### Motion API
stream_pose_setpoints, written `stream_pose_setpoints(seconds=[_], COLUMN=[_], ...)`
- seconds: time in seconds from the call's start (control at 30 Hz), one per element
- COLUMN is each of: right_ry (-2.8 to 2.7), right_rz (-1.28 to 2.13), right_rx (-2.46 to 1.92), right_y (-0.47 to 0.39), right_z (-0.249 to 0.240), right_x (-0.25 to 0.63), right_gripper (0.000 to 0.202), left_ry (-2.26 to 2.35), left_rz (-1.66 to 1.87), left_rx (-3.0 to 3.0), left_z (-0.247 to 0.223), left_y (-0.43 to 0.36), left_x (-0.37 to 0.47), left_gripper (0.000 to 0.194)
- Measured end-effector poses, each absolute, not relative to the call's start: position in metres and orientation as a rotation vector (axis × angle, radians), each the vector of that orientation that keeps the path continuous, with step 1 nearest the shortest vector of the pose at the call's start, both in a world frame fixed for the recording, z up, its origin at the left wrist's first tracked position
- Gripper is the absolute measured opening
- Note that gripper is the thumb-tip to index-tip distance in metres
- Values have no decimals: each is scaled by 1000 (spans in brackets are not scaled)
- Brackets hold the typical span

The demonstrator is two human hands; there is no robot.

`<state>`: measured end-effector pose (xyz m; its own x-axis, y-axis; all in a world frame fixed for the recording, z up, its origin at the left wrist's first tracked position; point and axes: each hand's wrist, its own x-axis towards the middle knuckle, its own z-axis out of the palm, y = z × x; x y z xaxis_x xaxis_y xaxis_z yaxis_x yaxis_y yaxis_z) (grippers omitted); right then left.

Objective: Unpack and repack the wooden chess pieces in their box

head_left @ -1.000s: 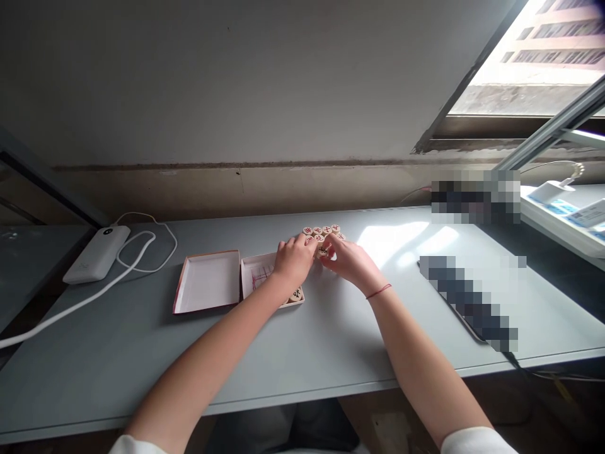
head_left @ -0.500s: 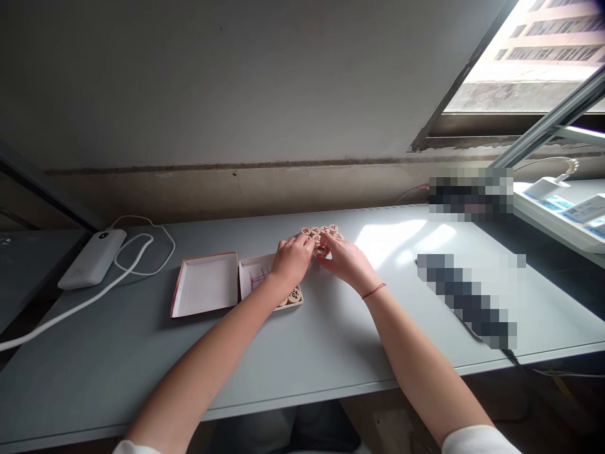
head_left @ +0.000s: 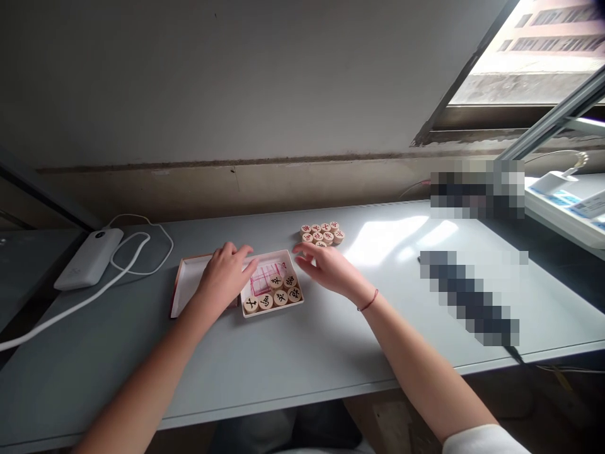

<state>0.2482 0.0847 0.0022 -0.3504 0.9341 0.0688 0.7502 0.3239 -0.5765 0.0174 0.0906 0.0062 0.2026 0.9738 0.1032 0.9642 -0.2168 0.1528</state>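
My left hand (head_left: 225, 272) hovers with fingers apart over the edge between the box lid (head_left: 186, 284) and the shallow white box (head_left: 271, 311), holding nothing. Inside the box, several round Chinese chess pieces (head_left: 280, 297) with black characters lie along its near side and right corner, beside a red-lined printed sheet (head_left: 259, 277). Just right of the box is my right hand (head_left: 328, 270), thumb and fingers apart and empty. Beyond it, red-marked Chinese chess pieces (head_left: 317, 237) sit grouped in rows on the desk. A black-marked piece (head_left: 321, 244) at their front is partly covered by my right hand.
A white power bank (head_left: 89, 258) with a looping white cable (head_left: 127, 269) lies at the left. Blurred-out objects (head_left: 472, 302) are on the desk at the right. A white rack (head_left: 567, 208) holding boxes stands at the far right, and a wall rises behind the desk (head_left: 265, 366).
My left hand has moved left from the grouped pieces to the box and lid. My right hand has drawn back toward me and left, uncovering most of the group.
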Motion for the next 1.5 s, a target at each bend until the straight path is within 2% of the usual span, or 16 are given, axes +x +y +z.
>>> stream_pose_setpoints(seconds=[0.13,0.33,0.53,0.7,0.83,1.07,1.17,1.27,1.4,1.5], right_ry=[-2278,-2227,-2192,-2228,-2229,-2239,-2186,-2130,-2057,-1962], right_rz=[747,772,845,1002,1002,958,985,1047,1188,1145], right_rx=[-1437,-1484,-1509,-1495,-1481,-1472,-1479,-1377,-1189,-1204], right_y=[83,82,80,77,77,77,76,74,72,75], right_z=[-12,-13,-6,0,0,-3,4,11,15,17], right_x=[233,226,223,226,227,226,232,235,231,239], right_gripper=[20,20,21,28,30,30,27,32,35,35], left_ry=[1837,1799,1899,1747,1707,1646,1601,1448,1322,1355], left_rz=[226,227,433,218,219,365,587,821,913,985], left_rx=[2124,2159,2454,2467,2448,2316,2251,2153,1952,1840], left_z=[11,3,-7,-11,-10,-8,-7,-4,0,-2], left_y=[74,70,65,54,51,53,54,54,51,49], left_x=[2,3,18,42,45,42,40,39,41,41], left_gripper=[32,39,27,33,32,22,17,18,23,23])
